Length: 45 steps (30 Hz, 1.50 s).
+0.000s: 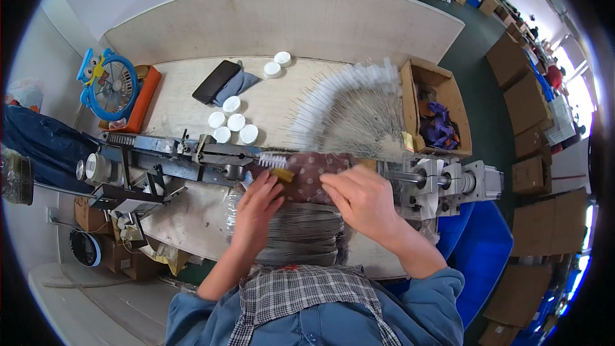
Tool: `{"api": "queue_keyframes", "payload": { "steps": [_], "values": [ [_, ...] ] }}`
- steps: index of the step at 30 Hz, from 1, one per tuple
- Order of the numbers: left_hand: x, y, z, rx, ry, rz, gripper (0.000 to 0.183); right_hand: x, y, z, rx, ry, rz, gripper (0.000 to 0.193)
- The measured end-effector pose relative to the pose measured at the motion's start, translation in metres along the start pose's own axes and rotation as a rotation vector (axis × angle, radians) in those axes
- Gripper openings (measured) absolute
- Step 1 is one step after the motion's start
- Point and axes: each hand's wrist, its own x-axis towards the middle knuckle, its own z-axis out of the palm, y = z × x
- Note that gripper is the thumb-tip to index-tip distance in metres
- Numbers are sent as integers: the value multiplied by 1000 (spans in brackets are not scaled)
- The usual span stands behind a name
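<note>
A white-bristled brush (pixel 273 160) lies at the machine's middle, and a yellow block-like piece (pixel 282 174) is just below it. My left hand (pixel 255 208) is beside the yellow piece, fingers bent and apart, fingertips close to it; whether they touch is unclear. Over a brown polka-dot cloth (pixel 307 176), my right hand (pixel 362 198) is closed, thumb and forefinger pinched together; anything between them is too small to make out. Toward my body lies a thick bundle of thin grey wires (pixel 304 234).
Many white brushes with wire stems (pixel 346 93) fan out at the back. A cardboard box (pixel 437 106) stands right of them, above a metal spindle unit (pixel 442 182). White round containers (pixel 236 122), a dark phone (pixel 216 81) and a blue fan (pixel 115 86) stand toward the left.
</note>
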Motion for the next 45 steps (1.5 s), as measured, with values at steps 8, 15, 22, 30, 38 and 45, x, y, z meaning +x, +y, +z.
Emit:
{"api": "queue_keyframes", "payload": {
  "steps": [8,15,22,30,38,45],
  "values": [
    [-29,17,-361,-550,357,313,41,-74,23,9,-89,-315,250,15],
    [-49,73,-396,-234,1181,498,35,-62,16,-9,-202,-440,272,13],
    [-30,7,-260,-507,729,280,29,-71,18,-12,-236,-506,294,17],
    [5,-4,-46,-61,142,193,30,-81,32,-9,-193,-469,238,20],
    [-43,68,46,-806,-211,-225,35,-74,16,-15,-222,-466,367,18],
    [-60,56,-24,-244,-143,-260,43,-63,5,-42,-409,-469,347,21]
  ]
}}
